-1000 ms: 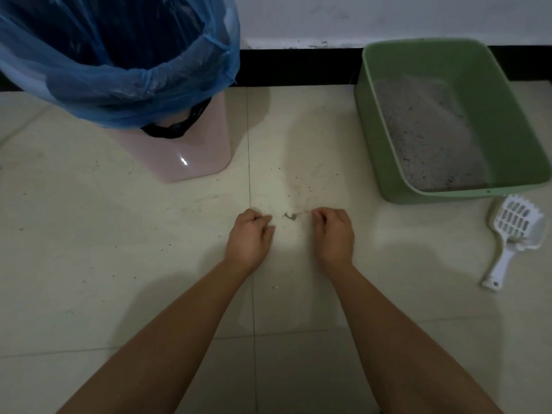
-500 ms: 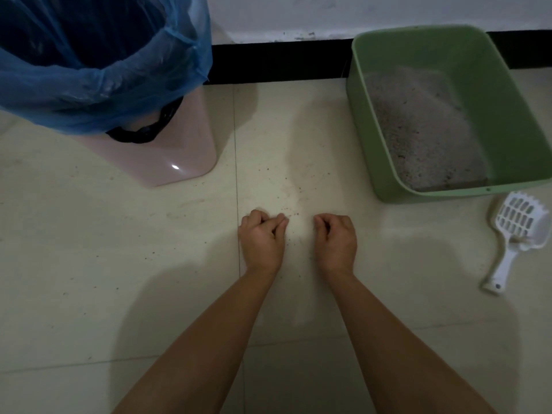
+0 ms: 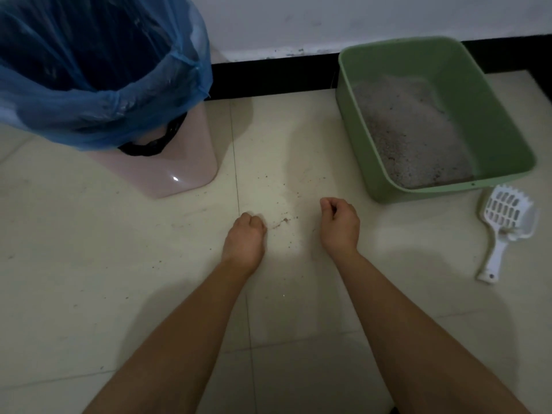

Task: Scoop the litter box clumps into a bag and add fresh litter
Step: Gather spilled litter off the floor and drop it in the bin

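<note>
A blue bag [image 3: 98, 94] lines a pink bin [image 3: 182, 171] at the far left, its mouth open. The left hand [image 3: 245, 240] rests knuckles-down on the tiled floor [image 3: 89, 264], fingers curled into a fist. Just beside it lie a few spilled crumbs of litter [image 3: 282, 223]. The right hand [image 3: 340, 225] is curled too, thumb against fingertips; anything pinched is too small to see. The green litter box [image 3: 507, 138] holds grey litter, and a white scoop [image 3: 504, 222] lies on the floor beside it.
</note>
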The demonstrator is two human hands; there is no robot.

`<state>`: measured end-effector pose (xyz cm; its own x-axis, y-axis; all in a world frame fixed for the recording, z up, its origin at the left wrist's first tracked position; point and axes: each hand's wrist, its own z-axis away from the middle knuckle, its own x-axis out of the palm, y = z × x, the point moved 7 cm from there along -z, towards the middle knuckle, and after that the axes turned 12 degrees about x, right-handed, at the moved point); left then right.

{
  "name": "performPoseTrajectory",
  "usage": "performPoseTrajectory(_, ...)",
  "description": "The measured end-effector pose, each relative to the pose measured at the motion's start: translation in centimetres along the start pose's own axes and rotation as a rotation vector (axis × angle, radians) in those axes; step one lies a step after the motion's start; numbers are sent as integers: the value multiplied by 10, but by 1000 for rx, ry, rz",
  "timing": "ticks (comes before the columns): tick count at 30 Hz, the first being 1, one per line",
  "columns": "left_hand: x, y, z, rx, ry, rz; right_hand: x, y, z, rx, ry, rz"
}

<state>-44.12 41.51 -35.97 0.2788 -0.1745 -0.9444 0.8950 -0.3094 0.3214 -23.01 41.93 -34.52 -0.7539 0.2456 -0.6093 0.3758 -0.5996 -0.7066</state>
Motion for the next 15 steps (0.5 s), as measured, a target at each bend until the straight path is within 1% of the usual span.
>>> performPoseTrajectory(2,-17,-15,13,-66,-2,44,-3,-20,-1,-28,-8,-46)
performPoseTrajectory(3,-32,-20,18,-91,41,85,-5,-35,-1,-53,-8,-64)
performPoseTrajectory(4,-52,-25,20,-106,116,127,-7,-52,1,-79,-6,-79)
performPoseTrajectory(6,-106,-26,20,-105,325,194,-9,-91,6,-143,-16,-121)
performPoseTrajectory(9,-209,-12,19,11,642,230,-9,-165,26,-297,-44,-193)
performPoseTrajectory(11,-273,-5,22,101,848,216,-11,-220,49,-450,-53,-233)
performPoseTrajectory(13,-320,-10,26,149,970,147,-11,-269,76,-606,-55,-280)
performPoseTrajectory(15,-352,-30,27,105,1005,89,-7,-309,100,-746,-63,-299)
